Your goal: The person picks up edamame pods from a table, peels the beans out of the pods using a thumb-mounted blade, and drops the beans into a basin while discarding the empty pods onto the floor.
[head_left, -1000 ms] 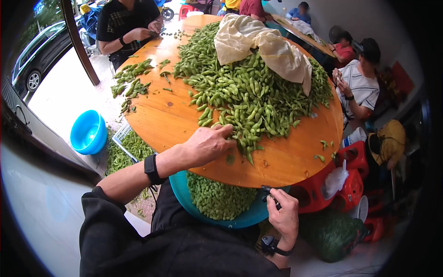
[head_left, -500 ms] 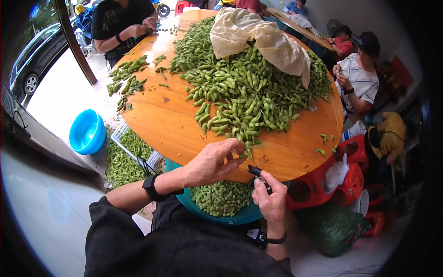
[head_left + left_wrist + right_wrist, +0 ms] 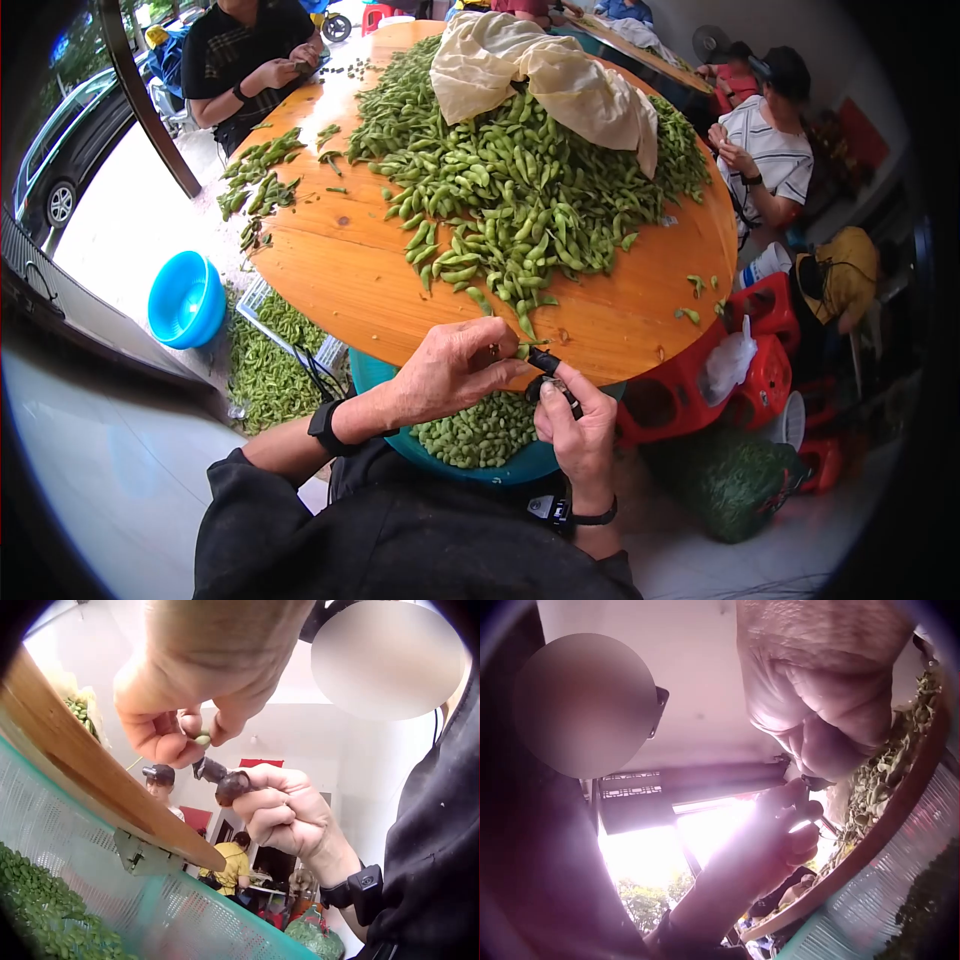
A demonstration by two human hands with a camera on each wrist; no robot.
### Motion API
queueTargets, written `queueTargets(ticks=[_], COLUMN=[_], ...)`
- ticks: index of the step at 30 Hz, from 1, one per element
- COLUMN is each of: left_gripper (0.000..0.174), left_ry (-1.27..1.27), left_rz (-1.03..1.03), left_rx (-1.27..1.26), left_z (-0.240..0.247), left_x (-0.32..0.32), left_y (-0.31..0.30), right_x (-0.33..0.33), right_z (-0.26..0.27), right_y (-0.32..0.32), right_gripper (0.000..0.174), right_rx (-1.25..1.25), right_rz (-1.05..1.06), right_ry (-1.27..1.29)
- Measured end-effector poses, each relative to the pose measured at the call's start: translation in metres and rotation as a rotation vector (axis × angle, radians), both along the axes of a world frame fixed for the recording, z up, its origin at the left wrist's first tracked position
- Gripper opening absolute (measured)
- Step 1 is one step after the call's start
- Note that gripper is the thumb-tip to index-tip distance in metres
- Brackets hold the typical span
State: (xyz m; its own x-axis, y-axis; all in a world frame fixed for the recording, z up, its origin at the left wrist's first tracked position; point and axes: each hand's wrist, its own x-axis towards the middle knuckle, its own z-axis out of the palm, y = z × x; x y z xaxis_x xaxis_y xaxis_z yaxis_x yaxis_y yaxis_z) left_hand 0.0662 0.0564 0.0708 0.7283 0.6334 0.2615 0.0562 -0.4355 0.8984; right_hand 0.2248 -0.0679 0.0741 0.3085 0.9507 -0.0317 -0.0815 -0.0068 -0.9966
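Note:
My left hand (image 3: pixel 440 368) pinches a green soybean pod (image 3: pixel 530 349) above the table's near edge. In the left wrist view the pod's rounded green end (image 3: pixel 202 739) pokes out between finger and thumb. My right hand (image 3: pixel 580 430) comes in close from the right, fingers curled and thumb against a small black piece (image 3: pixel 555 392). A black tube-like tip (image 3: pixel 212 770) at its forefinger meets the pod's end. I cannot tell whether these black parts are worn or held. Below both hands, a teal basin (image 3: pixel 372 372) holds many shelled green beans (image 3: pixel 475 432).
A large heap of soybean pods (image 3: pixel 520 190), partly under a cream cloth (image 3: pixel 540 60), covers much of the round wooden table (image 3: pixel 330 260). Red stools (image 3: pixel 755 395) and a green net sack (image 3: pixel 735 490) stand right. A blue basin (image 3: pixel 187 300) and a pod-filled crate (image 3: pixel 265 310) lie left.
My left hand has drawn back from the heap's edge toward me with a pod. The right hand has risen from below the table edge, and its black tip now meets that pod.

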Motion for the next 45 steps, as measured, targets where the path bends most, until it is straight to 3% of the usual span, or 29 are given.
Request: queueTargets(ticks=[3,7,10,12,19,23,28,35,37,38,40,42,43,45], left_gripper=[0.011,0.015,0.019,0.023,0.024,0.023,0.022,0.018,0.014,0.014,0.017,0.02,0.02,0.02], left_ry=[-0.146,-0.075,-0.073,-0.036,-0.006,-0.049,-0.074,-0.096,-0.305,-0.304,-0.408,-0.478,-0.472,-0.472], left_rz=[0.037,0.028,0.055,0.178,0.225,0.226,0.234,0.215,0.069,0.068,-0.074,-0.153,-0.089,0.025], left_rx=[0.002,-0.056,0.092,0.415,0.424,0.406,0.219,0.343,-0.536,-0.536,-1.028,-1.147,-1.097,-0.945], left_z=[-0.014,-0.013,-0.012,-0.015,-0.016,-0.016,-0.013,-0.017,-0.024,-0.023,-0.015,-0.02,-0.018,-0.019], left_x=[0.006,0.005,0.008,0.011,0.012,0.013,0.012,0.011,0.007,0.006,0.004,0.004,0.005,0.011], left_y=[-0.008,-0.011,-0.014,-0.022,-0.03,-0.031,-0.034,-0.037,-0.04,-0.039,-0.036,-0.036,-0.039,-0.045], right_x=[0.002,0.004,0.003,0.005,0.009,0.014,0.011,0.013,0.016,0.017,0.018,0.017,0.015,0.012], right_z=[-0.006,-0.011,-0.012,-0.016,-0.015,-0.02,-0.018,-0.022,-0.025,-0.028,-0.027,-0.02,-0.016,-0.01], right_y=[0.0,0.002,0.005,0.007,0.005,0.007,0.005,0.002,0.0,-0.001,-0.002,-0.003,-0.003,-0.005], right_gripper=[0.034,0.035,0.033,0.028,0.026,0.027,0.026,0.022,0.021,0.019,0.018,0.016,0.016,0.019], right_rx=[-0.007,0.0,-0.007,-0.005,-0.038,-0.058,-0.048,-0.026,-0.003,0.011,0.025,0.034,0.037,0.004], right_rz=[0.04,0.047,0.025,0.038,0.081,0.125,0.131,0.148,0.169,0.188,0.208,0.214,0.217,0.144], right_ry=[0.052,0.135,0.182,0.208,0.192,0.306,0.382,0.269,0.31,0.419,0.528,0.459,0.458,0.221])
